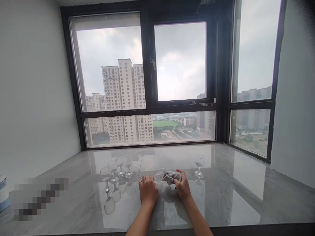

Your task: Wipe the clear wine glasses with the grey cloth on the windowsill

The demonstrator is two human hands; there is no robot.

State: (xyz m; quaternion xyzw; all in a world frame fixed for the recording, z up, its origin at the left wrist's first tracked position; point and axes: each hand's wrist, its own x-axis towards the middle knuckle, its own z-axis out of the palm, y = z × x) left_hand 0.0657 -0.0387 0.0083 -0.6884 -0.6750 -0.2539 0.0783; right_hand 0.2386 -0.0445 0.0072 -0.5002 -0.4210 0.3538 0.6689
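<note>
My left hand (pixel 148 190) grips a clear wine glass (pixel 158 177) lying on its side over the glossy grey stone counter (pixel 221 196). My right hand (pixel 182 186) is closed on a grey cloth (pixel 171 177) pushed into the glass's bowl. Both hands sit near the counter's middle, close together. Several other wine glasses (pixel 116 170) stand upright in a group to the left of my hands. One more wine glass (pixel 199 165) stands alone to the right, just past my right hand.
A large black-framed window (pixel 150 82) runs along the back of the counter and wraps round the right corner, with tower blocks outside. White walls close both sides. A white and blue object (pixel 3 196) sits at the far left edge.
</note>
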